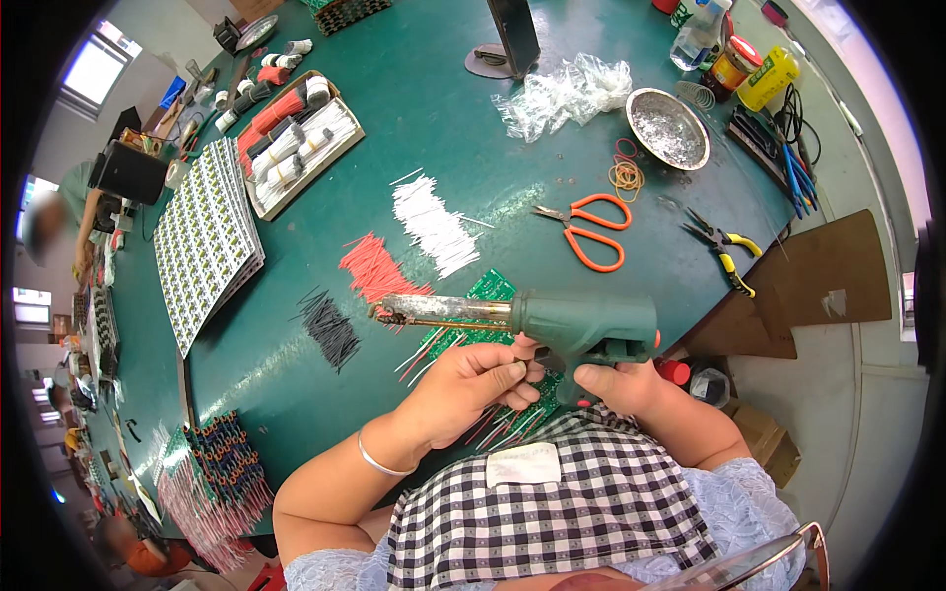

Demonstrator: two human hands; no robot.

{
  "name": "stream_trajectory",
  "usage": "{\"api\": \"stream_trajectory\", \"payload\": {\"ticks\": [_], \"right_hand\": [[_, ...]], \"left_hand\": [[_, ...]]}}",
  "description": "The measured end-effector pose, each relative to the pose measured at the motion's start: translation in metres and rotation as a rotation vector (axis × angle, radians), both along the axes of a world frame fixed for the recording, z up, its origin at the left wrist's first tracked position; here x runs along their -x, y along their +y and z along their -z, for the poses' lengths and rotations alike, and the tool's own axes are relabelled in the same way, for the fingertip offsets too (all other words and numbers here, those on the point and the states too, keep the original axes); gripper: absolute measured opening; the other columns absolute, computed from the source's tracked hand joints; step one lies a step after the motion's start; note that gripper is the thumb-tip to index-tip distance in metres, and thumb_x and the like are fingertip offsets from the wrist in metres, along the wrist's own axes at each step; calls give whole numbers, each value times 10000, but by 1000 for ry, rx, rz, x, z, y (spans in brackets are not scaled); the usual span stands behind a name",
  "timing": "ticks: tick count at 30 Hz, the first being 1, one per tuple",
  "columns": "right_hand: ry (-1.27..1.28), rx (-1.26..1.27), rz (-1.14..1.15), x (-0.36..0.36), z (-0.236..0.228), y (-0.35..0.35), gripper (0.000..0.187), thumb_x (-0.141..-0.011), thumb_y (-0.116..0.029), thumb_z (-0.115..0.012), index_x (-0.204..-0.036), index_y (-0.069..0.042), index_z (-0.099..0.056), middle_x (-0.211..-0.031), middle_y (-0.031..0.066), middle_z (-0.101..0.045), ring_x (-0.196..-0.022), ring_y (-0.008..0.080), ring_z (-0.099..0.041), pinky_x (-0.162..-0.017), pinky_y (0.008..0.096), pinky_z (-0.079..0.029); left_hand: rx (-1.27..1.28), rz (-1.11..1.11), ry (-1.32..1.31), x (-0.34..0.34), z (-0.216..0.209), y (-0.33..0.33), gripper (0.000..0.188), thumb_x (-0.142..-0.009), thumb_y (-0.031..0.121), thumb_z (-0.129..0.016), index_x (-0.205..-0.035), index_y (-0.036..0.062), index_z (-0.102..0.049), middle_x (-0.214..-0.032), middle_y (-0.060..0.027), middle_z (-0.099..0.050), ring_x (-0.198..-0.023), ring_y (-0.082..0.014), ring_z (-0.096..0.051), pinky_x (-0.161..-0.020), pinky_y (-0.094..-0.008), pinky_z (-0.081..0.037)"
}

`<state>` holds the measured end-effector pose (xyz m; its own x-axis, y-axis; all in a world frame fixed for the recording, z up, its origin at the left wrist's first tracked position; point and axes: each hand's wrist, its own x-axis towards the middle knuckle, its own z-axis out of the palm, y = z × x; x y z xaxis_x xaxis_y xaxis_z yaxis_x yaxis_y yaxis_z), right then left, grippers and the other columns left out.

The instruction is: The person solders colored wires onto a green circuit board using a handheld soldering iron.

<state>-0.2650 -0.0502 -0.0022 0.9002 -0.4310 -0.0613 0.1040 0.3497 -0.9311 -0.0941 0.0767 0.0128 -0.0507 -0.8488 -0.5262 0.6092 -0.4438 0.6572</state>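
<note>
My right hand (619,386) is wrapped round the handle of a green pistol-shaped soldering gun (581,317). Its worn metal barrel and the thin tube below it point left. Just under the gun, my left hand (478,389) is closed, thumb against fingers; what it pinches, if anything, is hidden. Beneath both hands lies a green circuit board panel (493,286) with red, white and black wires sticking out of it. Piles of red wires (376,266), white wires (434,225) and black wires (329,328) rest on the green table beyond the barrel.
Orange-handled scissors (596,231), yellow-black pliers (727,248) and a metal bowl (668,128) lie on the right. Crumpled clear plastic (567,97) sits at the back. Leftward are a box of wire bundles (340,148), a stack of printed sheets (205,236) and wired boards (219,453).
</note>
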Motion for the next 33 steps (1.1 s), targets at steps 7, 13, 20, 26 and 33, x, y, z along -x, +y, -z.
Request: {"api": "stream_trajectory", "payload": {"ticks": [7,13,20,26,33], "right_hand": [[23,-79,-10,-4,-5,-4,361,-873,-130,-623,-1198,-10,-523,-1022,55,-619,-874,114,-573,-731,270,-484],[-63,39,-25,-7,-1,-4,390,-885,-140,-599,-1233,4,-498,-1099,92,-605,-973,154,-574,-830,321,-478],[-43,-112,9,-15,-18,-6,613,-849,-324,-624,-1305,32,-421,-1217,227,-549,-1126,326,-556,-972,464,-439],[-53,-162,193,26,-8,-12,637,-860,-281,-619,-1355,18,-352,-1246,236,-526,-1085,365,-579,-954,484,-451],[199,-224,223,41,-12,0,630,-833,-294,-602,-1333,15,-377,-1112,192,-603,-916,301,-641,-848,415,-514]], "left_hand": [[-43,58,23,-1,-3,-4,138,-945,105,-527,-999,9,-608,-960,-91,-653,-740,-135,-655,-618,-228,-543],[-63,47,-67,-4,-9,-4,109,-919,99,-570,-962,6,-608,-896,-96,-662,-668,-109,-641,-504,-189,-502],[-6,-2,-78,-11,-7,4,165,-909,95,-583,-1007,-23,-644,-901,-79,-663,-681,-94,-627,-554,-197,-508],[352,-220,-1259,-40,-8,32,212,-768,-25,-655,-946,74,-712,-919,-73,-663,-791,-207,-649,-676,-275,-528],[192,-105,-2009,-38,6,40,193,-704,110,-683,-873,199,-707,-758,72,-592,-891,-141,-547,-883,-425,-270]]}}
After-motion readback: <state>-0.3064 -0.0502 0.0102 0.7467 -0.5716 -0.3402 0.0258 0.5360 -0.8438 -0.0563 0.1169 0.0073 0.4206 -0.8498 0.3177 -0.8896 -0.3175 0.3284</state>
